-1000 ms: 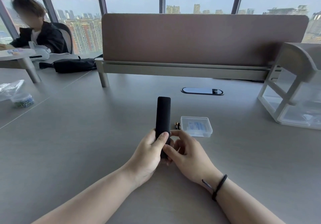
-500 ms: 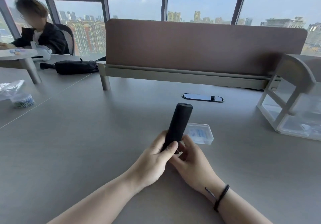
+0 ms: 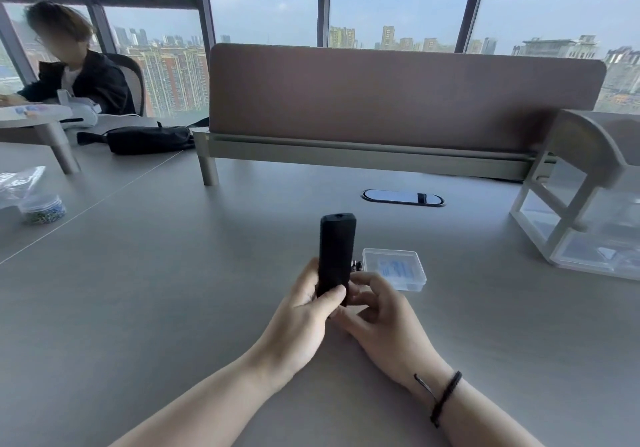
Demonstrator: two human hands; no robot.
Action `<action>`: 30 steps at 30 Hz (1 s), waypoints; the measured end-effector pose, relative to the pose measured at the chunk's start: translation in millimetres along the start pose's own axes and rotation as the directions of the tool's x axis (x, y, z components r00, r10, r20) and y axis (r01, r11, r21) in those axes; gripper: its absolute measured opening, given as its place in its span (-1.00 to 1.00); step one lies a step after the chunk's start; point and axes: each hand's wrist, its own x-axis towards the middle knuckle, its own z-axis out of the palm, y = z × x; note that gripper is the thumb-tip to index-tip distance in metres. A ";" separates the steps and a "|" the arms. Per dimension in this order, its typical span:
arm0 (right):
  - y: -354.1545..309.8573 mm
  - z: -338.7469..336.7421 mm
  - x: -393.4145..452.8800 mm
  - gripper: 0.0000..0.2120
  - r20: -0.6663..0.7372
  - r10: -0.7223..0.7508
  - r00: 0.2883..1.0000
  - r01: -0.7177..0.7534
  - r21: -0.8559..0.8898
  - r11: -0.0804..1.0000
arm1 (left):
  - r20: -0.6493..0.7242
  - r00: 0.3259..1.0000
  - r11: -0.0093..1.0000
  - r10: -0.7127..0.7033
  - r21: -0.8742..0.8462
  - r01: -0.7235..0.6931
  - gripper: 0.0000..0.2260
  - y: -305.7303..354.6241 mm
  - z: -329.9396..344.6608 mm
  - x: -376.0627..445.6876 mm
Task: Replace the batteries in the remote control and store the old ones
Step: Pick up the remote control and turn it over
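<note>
A black remote control [image 3: 336, 256] stands nearly upright above a grey counter [image 3: 138, 308], held at its lower end by both bare hands. The left hand [image 3: 304, 322] wraps its fingers [image 3: 334, 296] around the left side with the thumb pressed on the face, while the right hand [image 3: 381, 318] curls its fingers [image 3: 363, 278] against the lower right edge. Just behind the hands, small batteries [image 3: 357, 266] lie on the counter, touching or just beside a shallow clear plastic box [image 3: 394, 268].

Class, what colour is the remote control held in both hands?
Black remote control, plain; head view.
</note>
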 end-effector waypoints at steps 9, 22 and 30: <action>1.6 1.2 0.9 -0.60 0.054 -0.019 0.998 0.026 -0.126 0.992 | 0.132 0.983 0.856 0.123 0.488 -0.173 -0.75 -9.4 -9.4 0.6; 0.5 -1.7 -0.6 -0.72 -0.013 0.019 1.000 -0.020 -0.093 0.995 | -0.060 0.969 0.918 -0.238 -0.339 0.205 -0.90 2.8 -5.6 6.0; -7.8 -2.3 -1.4 -0.78 0.037 0.113 0.993 -0.114 0.015 0.993 | 0.125 0.941 0.748 -0.315 -0.578 0.327 -0.83 13.9 -0.6 3.1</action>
